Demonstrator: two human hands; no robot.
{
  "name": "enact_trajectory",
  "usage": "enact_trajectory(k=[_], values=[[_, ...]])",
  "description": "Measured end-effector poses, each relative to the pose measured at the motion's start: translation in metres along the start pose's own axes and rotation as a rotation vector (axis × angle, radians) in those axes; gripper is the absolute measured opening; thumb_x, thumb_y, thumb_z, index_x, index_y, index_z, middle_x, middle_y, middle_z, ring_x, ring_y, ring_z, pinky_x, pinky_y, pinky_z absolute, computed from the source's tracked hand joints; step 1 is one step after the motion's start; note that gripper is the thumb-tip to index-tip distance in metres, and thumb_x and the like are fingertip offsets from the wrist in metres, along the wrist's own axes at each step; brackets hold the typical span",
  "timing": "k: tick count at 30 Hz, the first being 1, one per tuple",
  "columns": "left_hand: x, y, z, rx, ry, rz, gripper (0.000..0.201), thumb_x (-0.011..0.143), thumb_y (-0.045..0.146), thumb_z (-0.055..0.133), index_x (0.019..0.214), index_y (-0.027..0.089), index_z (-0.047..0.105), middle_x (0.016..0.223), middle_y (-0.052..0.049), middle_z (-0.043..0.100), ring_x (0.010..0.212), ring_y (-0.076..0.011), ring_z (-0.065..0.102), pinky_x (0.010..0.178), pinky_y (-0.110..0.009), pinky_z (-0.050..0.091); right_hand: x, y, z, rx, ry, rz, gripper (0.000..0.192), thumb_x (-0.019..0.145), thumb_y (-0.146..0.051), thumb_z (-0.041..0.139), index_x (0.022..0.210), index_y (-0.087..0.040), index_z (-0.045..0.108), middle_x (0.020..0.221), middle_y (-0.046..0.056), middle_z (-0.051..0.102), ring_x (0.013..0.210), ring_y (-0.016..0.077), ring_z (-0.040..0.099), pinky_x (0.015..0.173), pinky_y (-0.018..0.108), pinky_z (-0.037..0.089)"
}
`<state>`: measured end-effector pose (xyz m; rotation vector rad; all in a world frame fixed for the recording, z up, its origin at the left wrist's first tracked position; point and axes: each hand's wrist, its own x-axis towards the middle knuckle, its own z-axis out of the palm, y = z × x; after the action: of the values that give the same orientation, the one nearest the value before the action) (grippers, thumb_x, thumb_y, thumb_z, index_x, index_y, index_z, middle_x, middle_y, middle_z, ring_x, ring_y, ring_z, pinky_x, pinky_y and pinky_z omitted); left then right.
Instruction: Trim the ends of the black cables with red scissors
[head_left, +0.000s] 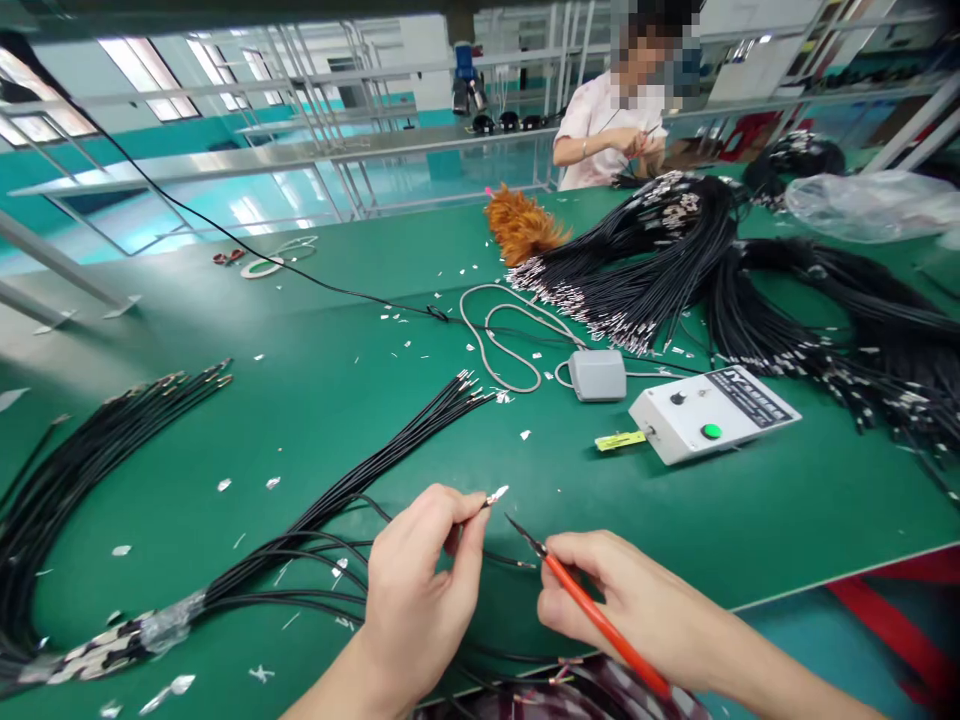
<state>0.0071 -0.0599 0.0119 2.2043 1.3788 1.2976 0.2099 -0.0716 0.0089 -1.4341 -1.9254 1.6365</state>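
Note:
My left hand (pixel 424 585) is closed, its thumb and forefinger pinching a thin black cable close to the end. The cable's stripped tip (pixel 495 496) shows silvery foil and points up to the right. In my right hand (pixel 600 590) is a slim red-handled tool (pixel 600 620) with a dark, narrow point; I cannot tell its exact kind. That point is just right of the foil tip, with a small gap between them. Left of my hands lies a bundle of black cables (pixel 337 490), gathered with clear wrap (pixel 172 620). Several cables from it run towards my left hand.
A white control box (pixel 712 415) with a green button and a small grey box (pixel 598 375) stand to the right. Behind them lie heaped black cables (pixel 630 260) and an orange feather duster (pixel 521 228). Foil scraps dot the green table (pixel 300 330). Across it sits a co-worker (pixel 607 120).

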Motion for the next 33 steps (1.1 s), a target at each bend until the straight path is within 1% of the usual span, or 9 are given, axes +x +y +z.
enact_trajectory(k=[4,8,15,20,25,27,31,33], values=[[-0.001,-0.001,0.003,0.13,0.011,0.101,0.014,0.087,0.003,0.058,0.086,0.017,0.057,0.071,0.001,0.059,0.063,-0.0104,0.056,0.06,-0.022,0.044,0.008,-0.007,0.0,0.031,-0.043,0.003,0.044,0.089,-0.058,0.05,0.069,-0.02,0.039,0.064,-0.006,0.03,0.06,0.0106,0.026,0.05,0.022,0.024],[-0.002,-0.001,0.002,0.235,-0.008,0.155,0.011,0.087,0.006,0.058,0.083,0.017,0.056,0.07,-0.001,0.061,0.06,-0.0125,0.056,0.058,-0.024,0.044,0.014,-0.012,-0.002,0.092,-0.094,0.003,0.045,0.088,-0.059,0.051,0.07,-0.021,0.038,0.064,-0.006,0.029,0.058,0.0102,0.025,0.049,0.022,0.025],[0.0,-0.001,-0.001,0.385,-0.03,0.247,0.013,0.089,0.008,0.056,0.078,0.015,0.058,0.068,-0.004,0.066,0.058,-0.0154,0.06,0.056,-0.027,0.044,0.021,-0.015,-0.001,0.12,-0.084,-0.02,0.047,0.085,-0.059,0.055,0.065,-0.019,0.041,0.062,-0.005,0.034,0.056,0.01,0.031,0.051,0.021,0.03],[-0.001,-0.003,0.0,0.425,-0.039,0.277,0.012,0.089,0.009,0.055,0.079,0.014,0.059,0.068,-0.005,0.066,0.057,-0.0163,0.059,0.055,-0.028,0.043,0.023,-0.014,-0.001,0.156,-0.09,-0.006,0.046,0.085,-0.06,0.055,0.066,-0.019,0.047,0.057,-0.005,0.04,0.052,0.0098,0.036,0.049,0.021,0.033],[-0.002,-0.004,0.001,0.416,-0.044,0.268,0.012,0.088,0.009,0.057,0.077,0.015,0.058,0.067,-0.004,0.066,0.057,-0.0157,0.058,0.054,-0.027,0.041,0.024,-0.016,-0.001,0.278,-0.169,0.003,0.049,0.087,-0.062,0.051,0.066,-0.018,0.048,0.057,-0.004,0.045,0.05,0.0103,0.046,0.049,0.021,0.038],[-0.002,-0.004,0.0,0.407,-0.051,0.261,0.012,0.088,0.008,0.057,0.077,0.015,0.058,0.067,-0.004,0.066,0.057,-0.0156,0.058,0.055,-0.027,0.042,0.023,-0.017,0.0,0.304,-0.176,0.019,0.05,0.087,-0.063,0.051,0.067,-0.017,0.049,0.058,-0.003,0.048,0.051,0.0106,0.049,0.049,0.02,0.039],[-0.003,-0.004,0.001,0.409,-0.056,0.263,0.013,0.088,0.008,0.057,0.077,0.015,0.058,0.068,-0.004,0.067,0.058,-0.0157,0.059,0.056,-0.027,0.042,0.023,-0.016,0.001,0.292,-0.177,0.049,0.051,0.086,-0.064,0.049,0.067,-0.017,0.049,0.059,-0.003,0.049,0.05,0.0104,0.05,0.047,0.02,0.039],[-0.005,-0.005,0.002,0.423,-0.053,0.276,0.013,0.088,0.009,0.057,0.077,0.015,0.058,0.068,-0.004,0.067,0.058,-0.0156,0.059,0.056,-0.027,0.042,0.024,-0.014,0.002,0.271,-0.162,0.046,0.051,0.087,-0.065,0.048,0.067,-0.018,0.047,0.058,-0.003,0.046,0.05,0.0103,0.049,0.047,0.02,0.039]])
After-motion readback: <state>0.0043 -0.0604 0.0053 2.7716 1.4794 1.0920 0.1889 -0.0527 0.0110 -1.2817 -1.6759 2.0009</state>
